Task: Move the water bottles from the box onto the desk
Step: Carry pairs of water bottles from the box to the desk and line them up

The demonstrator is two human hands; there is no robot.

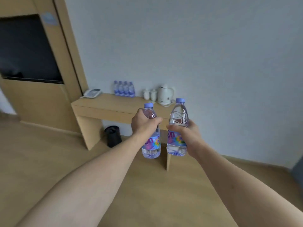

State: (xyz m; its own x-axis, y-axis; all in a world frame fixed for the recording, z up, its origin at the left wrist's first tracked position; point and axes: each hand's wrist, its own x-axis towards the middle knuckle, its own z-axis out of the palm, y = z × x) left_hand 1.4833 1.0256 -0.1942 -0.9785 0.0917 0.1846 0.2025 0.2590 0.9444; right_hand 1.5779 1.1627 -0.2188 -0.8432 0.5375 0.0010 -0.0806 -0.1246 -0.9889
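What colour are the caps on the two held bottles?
Light purple caps, best seen in the head view.

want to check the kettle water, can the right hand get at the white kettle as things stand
Probably not yet: the right hand grips a water bottle, and the white kettle stands at the back of the desk, across open floor from the person.

Hotel room, desk (105, 102), kettle (164, 94), phone (92, 93)

Four desk bottles (124, 89) blurred — labels unreadable; each hand hides its bottle's middle.
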